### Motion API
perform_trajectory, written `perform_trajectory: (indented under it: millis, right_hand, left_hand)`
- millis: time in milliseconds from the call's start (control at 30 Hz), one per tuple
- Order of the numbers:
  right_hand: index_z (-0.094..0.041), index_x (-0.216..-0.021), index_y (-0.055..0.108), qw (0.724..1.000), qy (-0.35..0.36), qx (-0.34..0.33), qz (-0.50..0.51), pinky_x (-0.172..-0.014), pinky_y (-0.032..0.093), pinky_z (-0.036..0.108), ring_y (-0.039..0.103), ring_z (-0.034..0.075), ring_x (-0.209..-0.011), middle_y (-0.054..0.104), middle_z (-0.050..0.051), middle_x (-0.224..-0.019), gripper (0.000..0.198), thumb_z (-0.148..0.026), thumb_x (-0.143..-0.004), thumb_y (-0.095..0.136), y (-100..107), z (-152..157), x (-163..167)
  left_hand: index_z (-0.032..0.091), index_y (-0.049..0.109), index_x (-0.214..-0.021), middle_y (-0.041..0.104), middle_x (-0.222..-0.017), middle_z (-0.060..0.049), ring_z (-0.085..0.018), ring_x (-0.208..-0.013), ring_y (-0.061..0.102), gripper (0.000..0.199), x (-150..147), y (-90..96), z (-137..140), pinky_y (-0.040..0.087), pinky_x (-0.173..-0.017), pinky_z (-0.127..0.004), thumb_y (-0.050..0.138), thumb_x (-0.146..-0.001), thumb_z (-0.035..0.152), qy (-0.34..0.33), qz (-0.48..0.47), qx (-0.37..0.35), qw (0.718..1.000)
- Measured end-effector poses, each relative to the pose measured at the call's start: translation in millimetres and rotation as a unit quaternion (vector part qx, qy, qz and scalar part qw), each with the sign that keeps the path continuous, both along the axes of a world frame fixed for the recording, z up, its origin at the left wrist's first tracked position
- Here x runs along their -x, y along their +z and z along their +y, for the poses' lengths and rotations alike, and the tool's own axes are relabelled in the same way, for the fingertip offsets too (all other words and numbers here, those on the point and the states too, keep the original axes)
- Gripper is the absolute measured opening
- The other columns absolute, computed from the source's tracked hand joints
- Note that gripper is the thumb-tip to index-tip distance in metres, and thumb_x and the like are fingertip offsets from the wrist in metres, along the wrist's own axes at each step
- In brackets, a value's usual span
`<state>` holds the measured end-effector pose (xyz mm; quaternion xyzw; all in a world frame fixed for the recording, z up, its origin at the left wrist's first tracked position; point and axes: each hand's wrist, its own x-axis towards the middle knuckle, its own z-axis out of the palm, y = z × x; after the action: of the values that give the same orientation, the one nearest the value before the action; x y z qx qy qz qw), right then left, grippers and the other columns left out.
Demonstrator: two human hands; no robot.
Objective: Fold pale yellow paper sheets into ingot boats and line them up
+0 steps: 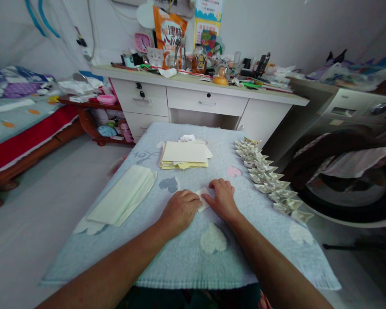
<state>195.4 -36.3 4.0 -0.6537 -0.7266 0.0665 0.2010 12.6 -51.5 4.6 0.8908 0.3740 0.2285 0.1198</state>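
Observation:
A small folded piece of pale paper (205, 199) lies on the cloth-covered table between my hands. My left hand (182, 211) has its fingers curled together over the paper's left edge. From the other side, my right hand (224, 198) rests with its thumb on the paper and its fingers spread away from the thumb, near the top corner. The hands partly cover the paper, so its full shape is hidden. Beyond them sits a stack of cream and yellow paper sheets (185, 152). Long pale folded sheets (120, 195) lie to the left.
Several folded paper boats (272, 185) stand in a row along the table's right side. A crumpled white paper (187, 137) lies behind the stack. Past the table is a white desk (209, 101) crowded with jars and packets. A washing machine (347, 107) stands at right, a bed (25, 128) at left.

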Motion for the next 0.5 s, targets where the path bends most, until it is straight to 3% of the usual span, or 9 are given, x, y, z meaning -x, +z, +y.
perform_trajectory:
  millis: [133,500]
  right_hand:
    - [-0.022,-0.099,0.056,0.999,-0.032,0.009,-0.017,-0.079,0.031,0.035,0.047,0.026,-0.097,0.057,0.007,-0.102,0.033,-0.045,-0.078,0.065,-1.3,1.7,-0.2]
    - [-0.021,-0.096,0.057,0.996,-0.046,0.041,-0.060,-0.078,0.033,0.036,0.050,0.026,-0.095,0.059,0.008,-0.099,0.033,-0.050,-0.082,0.060,4.0,12.6,-0.5]
  left_hand:
    - [0.021,0.068,-0.106,0.068,-0.105,-0.005,-0.020,-0.099,0.056,0.030,-1.5,-5.5,-0.4,0.045,-0.089,-0.035,0.046,-0.089,0.011,-0.048,0.006,-0.004,0.999]
    - [0.022,0.063,-0.113,0.065,-0.118,-0.004,-0.024,-0.117,0.050,0.033,-1.3,-2.8,-11.2,0.038,-0.101,-0.043,0.051,-0.085,0.011,-0.028,0.043,-0.014,0.999]
